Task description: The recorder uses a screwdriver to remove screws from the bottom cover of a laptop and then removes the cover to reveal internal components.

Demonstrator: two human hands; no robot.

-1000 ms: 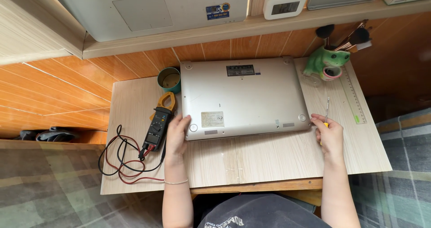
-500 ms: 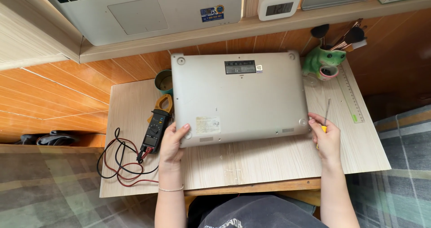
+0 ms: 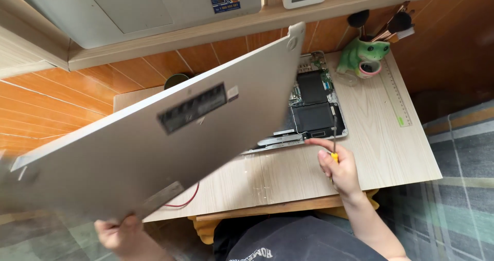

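While the left hand [image 3: 117, 231] grips the big silver bottom cover [image 3: 154, 137] by its near edge, lifted clear above the counter [image 3: 391, 153], it should stay level. Just beyond the right hand [image 3: 337, 169], closed around a yellow-handled screwdriver [image 3: 334, 137], lies the opened laptop [image 3: 314, 106]; the tip is best kept off its boards.

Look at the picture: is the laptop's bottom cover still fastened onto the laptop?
No: the left hand holds the bottom cover lifted clear, exposing the laptop internals.
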